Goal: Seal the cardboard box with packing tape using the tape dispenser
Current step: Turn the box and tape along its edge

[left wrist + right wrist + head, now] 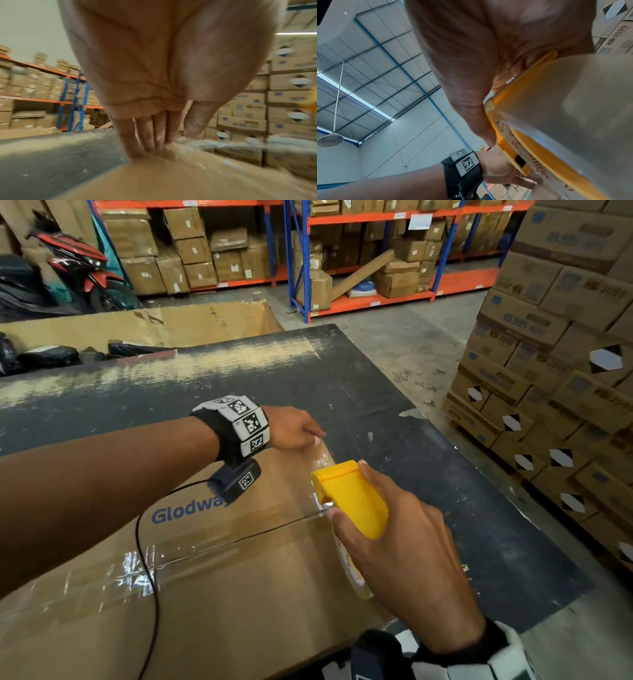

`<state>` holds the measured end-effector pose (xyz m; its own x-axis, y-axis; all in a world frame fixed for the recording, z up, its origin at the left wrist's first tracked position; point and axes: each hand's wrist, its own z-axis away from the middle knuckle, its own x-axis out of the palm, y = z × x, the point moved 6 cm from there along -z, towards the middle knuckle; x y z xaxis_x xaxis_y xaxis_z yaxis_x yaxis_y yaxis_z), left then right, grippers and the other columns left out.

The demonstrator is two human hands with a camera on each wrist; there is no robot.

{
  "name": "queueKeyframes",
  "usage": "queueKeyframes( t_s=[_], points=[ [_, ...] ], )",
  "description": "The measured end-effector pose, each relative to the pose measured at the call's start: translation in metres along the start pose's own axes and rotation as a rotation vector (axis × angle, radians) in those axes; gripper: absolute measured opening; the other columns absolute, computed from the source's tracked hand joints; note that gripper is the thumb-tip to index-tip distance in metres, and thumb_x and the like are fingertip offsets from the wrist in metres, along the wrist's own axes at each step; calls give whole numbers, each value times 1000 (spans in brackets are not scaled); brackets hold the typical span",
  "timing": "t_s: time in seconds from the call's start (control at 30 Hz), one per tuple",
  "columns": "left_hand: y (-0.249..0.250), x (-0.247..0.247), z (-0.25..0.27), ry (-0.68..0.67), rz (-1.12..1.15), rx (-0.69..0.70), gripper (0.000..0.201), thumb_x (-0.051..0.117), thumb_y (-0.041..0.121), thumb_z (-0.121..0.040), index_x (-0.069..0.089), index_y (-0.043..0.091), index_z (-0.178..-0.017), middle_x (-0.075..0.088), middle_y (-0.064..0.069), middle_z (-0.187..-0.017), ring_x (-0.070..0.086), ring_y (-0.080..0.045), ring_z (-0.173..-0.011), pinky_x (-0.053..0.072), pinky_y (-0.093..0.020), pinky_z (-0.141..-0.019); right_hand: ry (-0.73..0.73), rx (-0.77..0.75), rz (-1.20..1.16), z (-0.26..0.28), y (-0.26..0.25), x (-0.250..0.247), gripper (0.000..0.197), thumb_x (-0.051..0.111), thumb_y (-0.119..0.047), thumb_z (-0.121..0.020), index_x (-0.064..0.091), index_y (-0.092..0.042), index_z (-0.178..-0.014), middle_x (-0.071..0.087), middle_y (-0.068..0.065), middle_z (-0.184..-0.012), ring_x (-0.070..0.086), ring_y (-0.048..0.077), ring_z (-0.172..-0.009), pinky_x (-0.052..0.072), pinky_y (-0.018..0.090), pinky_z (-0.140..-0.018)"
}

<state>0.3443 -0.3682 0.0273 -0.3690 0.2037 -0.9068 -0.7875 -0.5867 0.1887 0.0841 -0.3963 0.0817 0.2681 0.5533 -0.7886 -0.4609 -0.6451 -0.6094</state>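
Note:
A large cardboard box (212, 587) printed "Glodway" lies flat on a dark table (428, 474). Clear tape (144, 573) shines along its centre seam. My right hand (407, 546) grips a yellow tape dispenser (352, 498) at the seam's far end, near the box's right edge. The tape roll (573, 108) fills the right wrist view beside the yellow dispenser (505, 142). My left hand (294, 429) presses with straight fingers (150, 136) on the box top (171, 180) at its far right corner.
Stacked cartons (555, 364) stand on a pallet to the right of the table. Orange and blue shelving (359, 254) full of boxes lines the back. An open carton (164, 323) and a parked scooter (68, 268) sit beyond the table's far left.

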Motion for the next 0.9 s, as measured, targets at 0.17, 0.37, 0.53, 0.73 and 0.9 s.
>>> queueKeyframes(
  t_s=[0.17,0.37,0.53,0.73,0.9],
  points=[
    [4,27,11,-55,-161,1,60,26,37,-106,9,20,-161,35,-11,-163,38,-34,-145,28,-37,-117,10,-19,-4,-1,-6,1,74,57,-63,-85,33,-41,-152,63,-1,-131,58,23,-121,46,36,-89],
    [4,40,11,-33,-163,-8,66,25,38,-106,-5,17,-161,9,-3,-170,26,-31,-153,18,-41,-124,43,-14,63,10,-11,0,73,54,-64,-87,32,-40,-153,68,4,-117,61,27,-113,46,38,-81],
    [-2,50,7,-40,-148,20,67,23,39,-105,-12,20,-159,2,-5,-171,17,-27,-156,13,-41,-126,0,58,163,76,22,-9,75,40,-80,-77,13,-67,-146,57,-8,-89,61,15,-86,51,30,-74],
    [-9,49,0,-10,-155,13,67,20,41,-105,-12,15,-159,0,-10,-170,9,-26,-157,11,-41,-126,64,221,263,161,96,-7,82,38,-84,-71,31,-57,-149,39,-18,-59,35,4,-45,20,2,-48],
    [-3,51,0,20,-182,15,66,17,39,-106,-12,12,-159,2,-11,-170,11,-28,-157,13,-42,-126,110,227,275,176,94,1,76,45,-74,-70,46,-52,-143,48,-7,-63,66,23,-56,34,20,-46]
  ],
)
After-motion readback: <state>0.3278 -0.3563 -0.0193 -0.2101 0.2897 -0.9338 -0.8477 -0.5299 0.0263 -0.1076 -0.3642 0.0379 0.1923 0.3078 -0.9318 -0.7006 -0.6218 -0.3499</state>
